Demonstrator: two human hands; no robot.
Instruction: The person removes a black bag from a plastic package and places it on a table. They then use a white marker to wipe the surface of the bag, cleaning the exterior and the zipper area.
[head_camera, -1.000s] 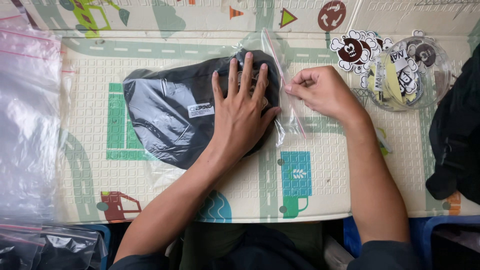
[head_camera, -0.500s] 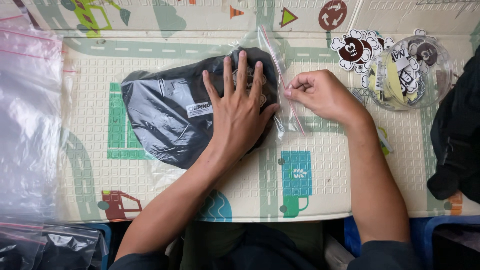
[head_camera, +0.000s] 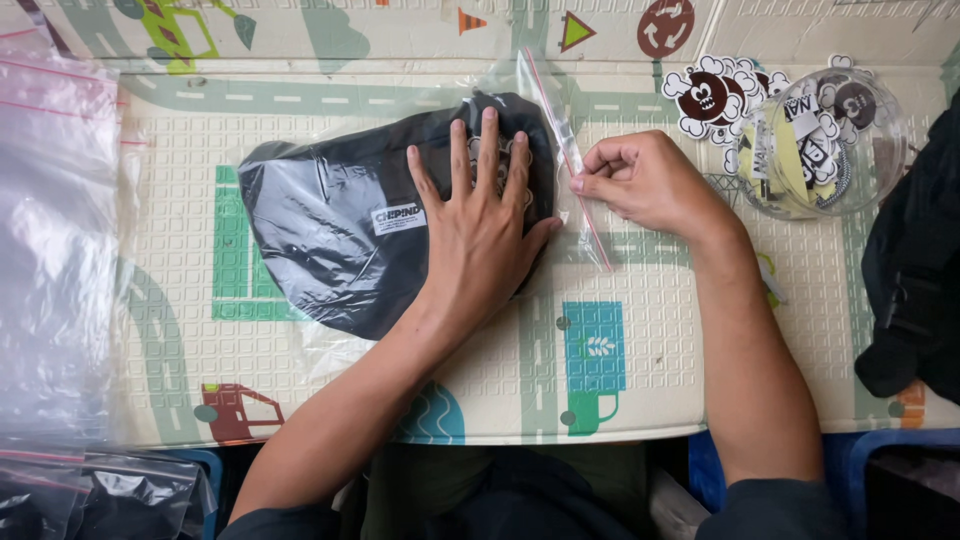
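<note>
Here, left hand (head_camera: 480, 235) flat, open on bagged black garment (head_camera: 340, 225); right hand (head_camera: 640, 180) pinching bag's zip strip (head_camera: 575, 170)

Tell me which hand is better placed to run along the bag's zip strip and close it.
Right. The right hand already pinches the zip strip of the clear bag, while the left hand lies flat on the black garment inside.

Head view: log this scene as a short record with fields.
surface: play mat printed with roads and vehicles
left hand: flat, fingers spread, pressing on the bagged black item
bagged black item: dark fabric inside a clear zip bag
right hand: pinching the bag's zip strip
far right: clear tub of stickers, black fabric
left edge: stack of clear bags
</note>
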